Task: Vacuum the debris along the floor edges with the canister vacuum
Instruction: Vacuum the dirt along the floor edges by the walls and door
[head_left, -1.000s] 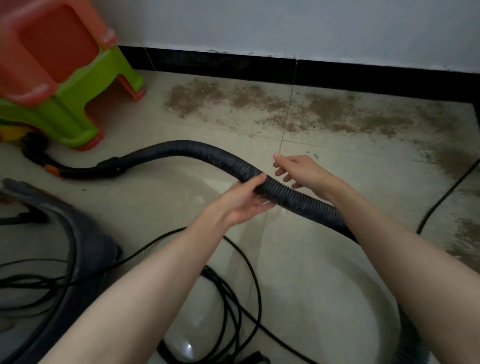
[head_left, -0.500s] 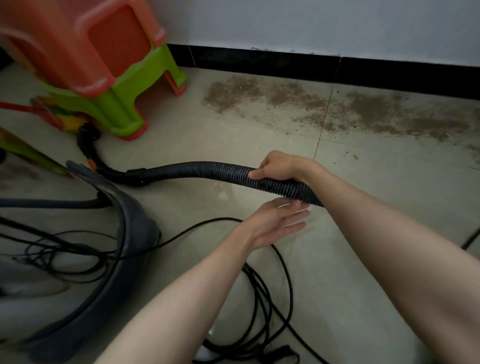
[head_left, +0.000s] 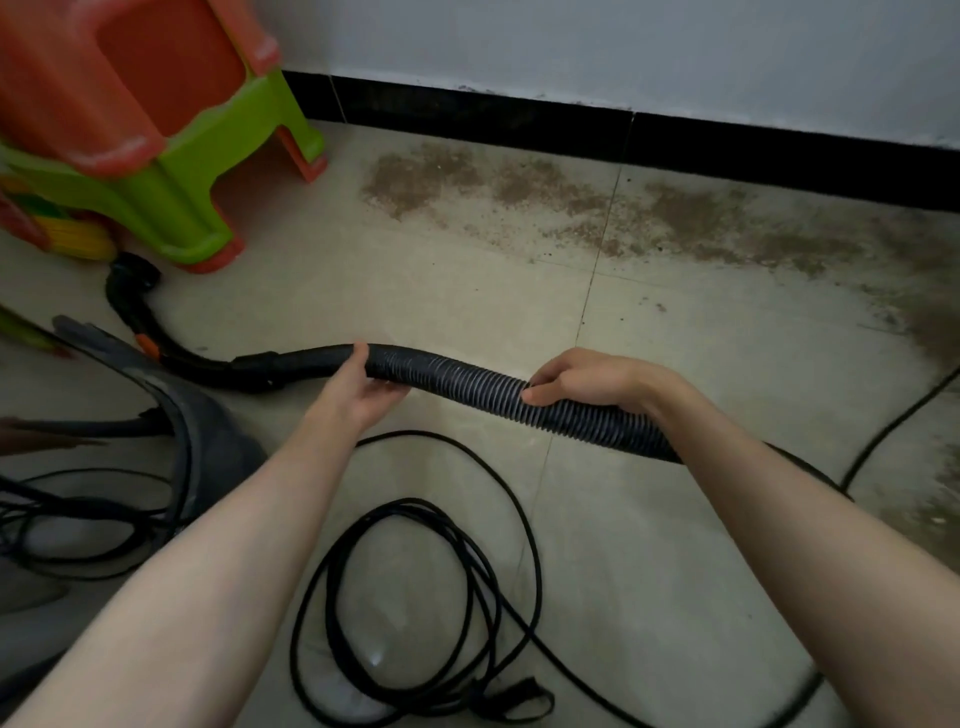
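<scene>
Gripping hose (head_left: 457, 376) (both hands)

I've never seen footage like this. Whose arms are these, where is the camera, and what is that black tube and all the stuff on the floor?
There is no robot: the camera sits on a person's head, looking down at their own bare arms. The left hand and right hand both grip a ribbed black vacuum hose. Its curved handle end lies on the tiled floor beside stacked plastic stools. The dark vacuum body is at the left, and a loose power cord is coiled below the arms. The brown debris to be vacuumed lies along the black baseboard.
</scene>
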